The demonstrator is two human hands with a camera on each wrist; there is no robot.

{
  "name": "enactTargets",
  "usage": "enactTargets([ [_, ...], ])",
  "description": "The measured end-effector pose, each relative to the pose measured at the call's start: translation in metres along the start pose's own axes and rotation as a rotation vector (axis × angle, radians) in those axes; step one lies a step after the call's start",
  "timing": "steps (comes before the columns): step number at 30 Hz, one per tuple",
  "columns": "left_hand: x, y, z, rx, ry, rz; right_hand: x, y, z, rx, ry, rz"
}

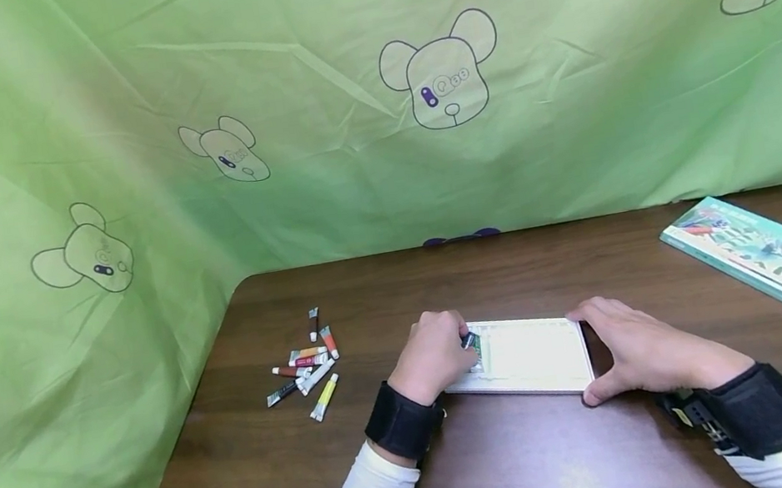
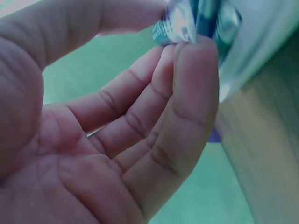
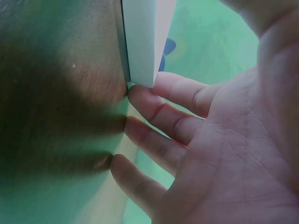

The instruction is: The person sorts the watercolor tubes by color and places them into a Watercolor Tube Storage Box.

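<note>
A shallow white tray (image 1: 529, 358) lies flat on the brown table near me. My left hand (image 1: 461, 346) is at its left end and pinches a small dark green paint tube (image 1: 470, 342) between thumb and fingertips. In the left wrist view the tube (image 2: 180, 23) sits against the fingertips (image 2: 194, 56), beside the tray's rim (image 2: 261, 42). My right hand (image 1: 600, 349) rests against the tray's right edge, fingers straight and thumb at the near corner. In the right wrist view a fingertip (image 3: 140, 95) touches the tray's corner (image 3: 142, 42).
Several loose paint tubes (image 1: 307, 368) lie in a heap on the table to the left of my left hand. A flat green printed box (image 1: 772, 254) lies at the far right. Green cloth with bear drawings (image 1: 441, 72) hangs behind and to the left of the table.
</note>
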State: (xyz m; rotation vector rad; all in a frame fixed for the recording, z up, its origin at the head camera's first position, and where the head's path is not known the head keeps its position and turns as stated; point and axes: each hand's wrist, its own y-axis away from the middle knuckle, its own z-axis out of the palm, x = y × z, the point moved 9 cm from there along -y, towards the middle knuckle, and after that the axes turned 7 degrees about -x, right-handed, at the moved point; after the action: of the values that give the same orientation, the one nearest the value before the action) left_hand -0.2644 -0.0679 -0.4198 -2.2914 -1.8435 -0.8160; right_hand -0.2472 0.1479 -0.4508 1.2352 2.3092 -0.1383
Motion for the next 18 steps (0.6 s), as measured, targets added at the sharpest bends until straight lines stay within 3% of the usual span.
enactTargets([
  [7,0.015,-0.004,0.008,0.041,-0.009,0.024,0.002,0.001,0.001,0.001,0.006,0.001],
  [14,0.030,-0.003,0.007,0.176,-0.116,0.073,0.001,0.000,0.000,0.016,0.014,-0.010],
  [18,0.032,-0.002,0.007,0.185,-0.154,0.086,0.000,0.000,-0.001,0.022,0.013,-0.013],
])
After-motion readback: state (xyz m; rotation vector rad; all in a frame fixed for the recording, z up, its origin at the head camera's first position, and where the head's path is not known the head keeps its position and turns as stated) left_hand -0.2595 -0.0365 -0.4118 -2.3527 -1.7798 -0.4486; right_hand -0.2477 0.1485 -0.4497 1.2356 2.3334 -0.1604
